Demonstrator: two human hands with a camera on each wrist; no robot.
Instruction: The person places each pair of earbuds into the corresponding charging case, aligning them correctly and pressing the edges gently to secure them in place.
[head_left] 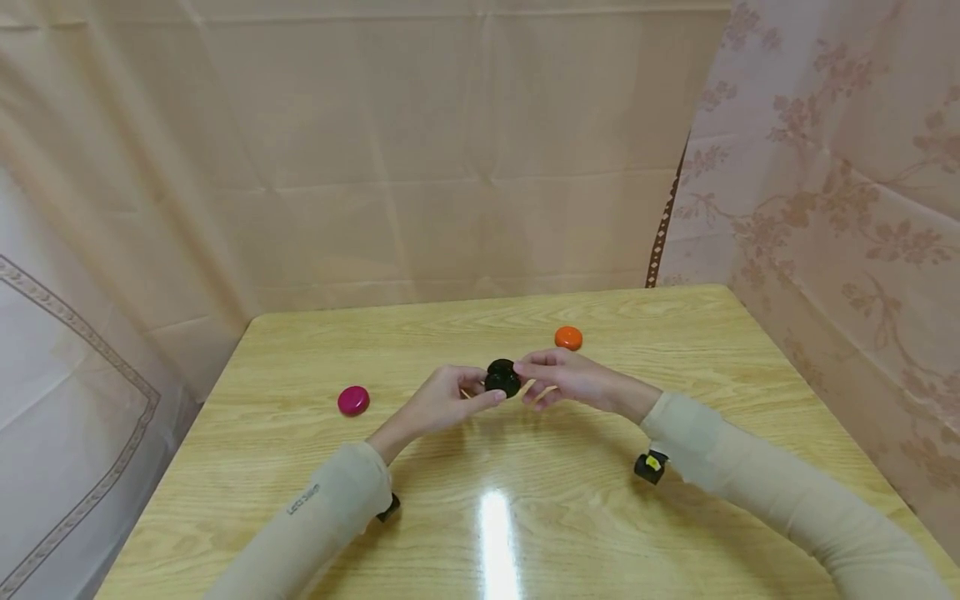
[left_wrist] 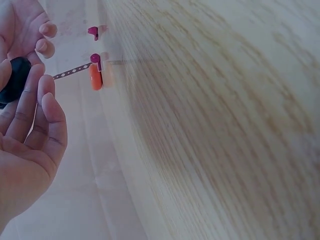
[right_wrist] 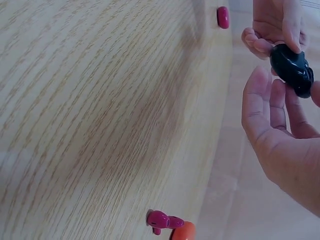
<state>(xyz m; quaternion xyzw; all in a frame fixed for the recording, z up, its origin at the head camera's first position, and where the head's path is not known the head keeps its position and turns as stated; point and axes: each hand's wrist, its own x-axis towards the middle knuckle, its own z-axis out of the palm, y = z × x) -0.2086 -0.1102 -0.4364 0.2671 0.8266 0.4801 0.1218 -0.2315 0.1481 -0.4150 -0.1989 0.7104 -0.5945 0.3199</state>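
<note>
Between the two hands, above the table, is a glossy black earbud case (head_left: 502, 380) with its rounded lid raised. My left hand (head_left: 450, 398) holds the case from the left, thumb in front and fingers behind. My right hand (head_left: 573, 379) pinches its right edge with thumb and fingertips; the other fingers are loosely bent. In the right wrist view, both hands meet at the black case (right_wrist: 292, 70). Whether earbuds sit inside cannot be made out. Magenta earbuds (right_wrist: 159, 220) lie on the table beside an orange case (right_wrist: 183, 231); the head view hides these earbuds.
On the wooden table (head_left: 285, 467), a magenta rounded case (head_left: 353, 401) lies left of the hands. The orange case (head_left: 568, 337) sits behind the right hand. Beige curtain (head_left: 450, 167) hangs behind the far edge, and patterned cloth (head_left: 847, 208) hangs on the right.
</note>
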